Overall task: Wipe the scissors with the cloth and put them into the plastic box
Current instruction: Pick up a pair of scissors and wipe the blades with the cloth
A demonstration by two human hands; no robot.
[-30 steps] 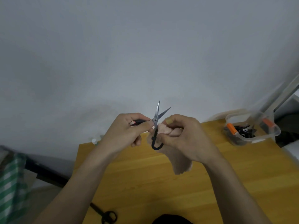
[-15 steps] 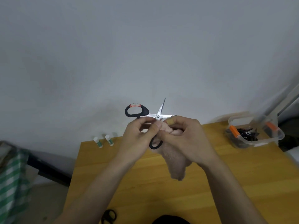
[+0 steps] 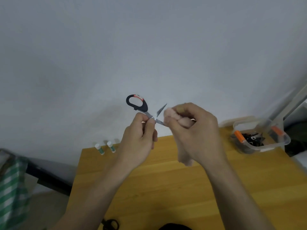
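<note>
Black-handled scissors (image 3: 139,105) are held up in front of the wall, blades spread apart. My left hand (image 3: 138,140) pinches them near the pivot, one handle loop sticking up to the left. My right hand (image 3: 194,130) grips a pale pink cloth (image 3: 172,116) wrapped round the lower blade; the cloth's tail hangs below the hand. The other blade points up right, bare. A clear plastic box (image 3: 272,143) with orange latches stands at the table's far right and holds several black-handled scissors.
The wooden table (image 3: 166,188) lies below my hands. Two small white and green tubes (image 3: 106,147) stand at its far left corner. Another pair of black scissors (image 3: 110,224) lies at the near edge. A green checked fabric (image 3: 11,188) is off to the left.
The scissors have turned, with the handle loop now up at the left. My right hand with the cloth has slid outward along the blade. My left hand's grip has shifted to the pivot.
</note>
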